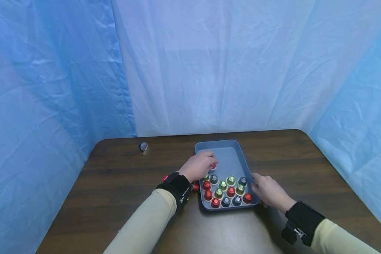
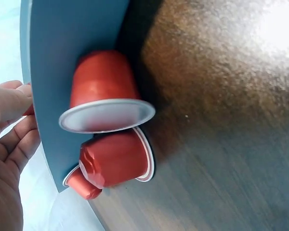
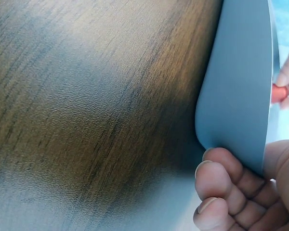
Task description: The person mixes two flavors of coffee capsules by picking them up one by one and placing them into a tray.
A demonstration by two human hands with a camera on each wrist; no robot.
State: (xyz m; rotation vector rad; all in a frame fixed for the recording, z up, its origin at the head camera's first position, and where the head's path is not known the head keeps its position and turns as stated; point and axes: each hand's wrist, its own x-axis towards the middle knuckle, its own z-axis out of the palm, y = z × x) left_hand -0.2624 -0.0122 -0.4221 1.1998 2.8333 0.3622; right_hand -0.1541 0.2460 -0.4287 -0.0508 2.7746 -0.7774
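My left hand (image 1: 198, 166) reaches over the left wall of a blue-grey tray (image 1: 230, 155) and pinches a red coffee capsule (image 1: 213, 166) between thumb and fingers, low over the tray floor. At the tray's right side, near its front corner, my right hand (image 1: 270, 190) grips the wall, its curled fingertips (image 3: 214, 180) on the outside. Red, green and dark blue capsules stand bottom up in rows across the near half of the tray, such as a green one (image 1: 230, 180) and a red one (image 1: 230, 191).
Several loose red capsules (image 2: 106, 79) lie on the brown wooden table (image 1: 114, 190) against the tray's left outer wall, partly under my left arm. A dark capsule (image 1: 143, 146) lies on its side near the table's far left edge. Blue sheets (image 1: 216, 70) hang around the table.
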